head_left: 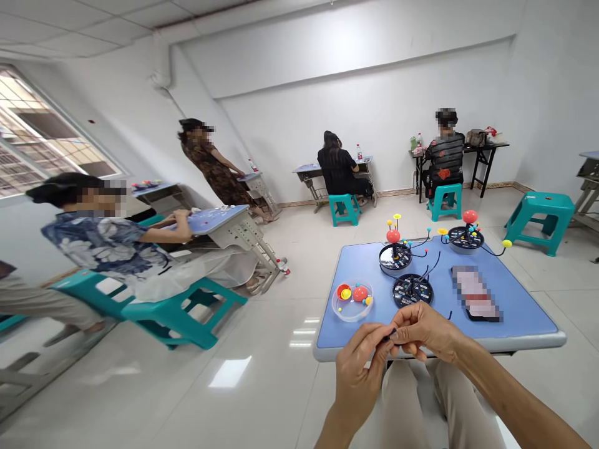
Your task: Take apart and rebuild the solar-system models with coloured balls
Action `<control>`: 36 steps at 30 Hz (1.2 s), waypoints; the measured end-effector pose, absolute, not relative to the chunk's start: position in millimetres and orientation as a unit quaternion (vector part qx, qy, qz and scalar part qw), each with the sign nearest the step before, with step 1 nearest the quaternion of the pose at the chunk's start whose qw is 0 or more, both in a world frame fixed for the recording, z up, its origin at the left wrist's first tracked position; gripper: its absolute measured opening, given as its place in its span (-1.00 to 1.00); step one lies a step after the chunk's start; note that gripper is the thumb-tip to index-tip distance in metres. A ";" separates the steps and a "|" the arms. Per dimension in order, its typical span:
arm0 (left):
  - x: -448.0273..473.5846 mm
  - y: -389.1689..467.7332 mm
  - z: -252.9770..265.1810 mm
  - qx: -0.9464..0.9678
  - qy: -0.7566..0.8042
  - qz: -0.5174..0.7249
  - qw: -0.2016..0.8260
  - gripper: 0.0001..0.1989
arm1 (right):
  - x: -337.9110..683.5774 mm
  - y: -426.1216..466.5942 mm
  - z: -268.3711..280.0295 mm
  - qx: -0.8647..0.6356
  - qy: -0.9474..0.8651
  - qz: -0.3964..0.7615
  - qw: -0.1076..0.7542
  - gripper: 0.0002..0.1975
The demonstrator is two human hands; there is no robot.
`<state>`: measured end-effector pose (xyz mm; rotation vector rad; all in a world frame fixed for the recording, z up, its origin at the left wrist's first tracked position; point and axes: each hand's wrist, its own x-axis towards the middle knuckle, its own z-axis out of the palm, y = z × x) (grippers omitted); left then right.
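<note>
At the front edge of a blue desk (pixel 374 330), my left hand (pixel 359 365) and my right hand (pixel 421 333) meet with fingertips pinched together. Between them is a small dark piece (pixel 389 337), mostly covered by the fingers. Just beyond sits a round black base (pixel 412 291) with bare curved rods. Behind it stands a planet model (pixel 394 257) with a red ball on top and small coloured balls on its arms. A second such model (pixel 465 238) is at the far right. To the left, a clear round dish (pixel 337 315) holds red, yellow, orange and blue balls.
A blurred phone (pixel 476 293) lies on the right side of the desk, and a short dark rod (pixel 450 315) lies nearby. Several people sit or stand at other desks. Teal stools (pixel 540 215) stand around the tiled floor.
</note>
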<state>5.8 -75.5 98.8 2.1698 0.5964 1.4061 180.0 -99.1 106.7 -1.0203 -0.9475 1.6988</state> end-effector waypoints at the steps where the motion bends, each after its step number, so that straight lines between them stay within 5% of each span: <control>1: 6.3 -75.8 98.0 0.799 0.217 0.508 0.238 -0.68 | 181.0 -98.4 105.7 -0.417 -0.383 0.691 0.449 -0.70; 12: 11.4 -76.4 88.3 0.703 0.323 0.534 0.342 -0.86 | 173.1 -104.8 100.0 -0.383 -0.392 0.662 0.512 -0.59; 19: 24.9 -87.0 86.6 0.497 0.421 0.582 0.487 -0.73 | 149.3 -115.6 94.2 -0.380 -0.382 0.564 0.626 -0.70; 36: 39.0 -94.4 80.4 0.537 0.401 0.542 0.508 -0.76 | 149.3 -127.2 85.4 -0.452 -0.384 0.466 0.657 -0.74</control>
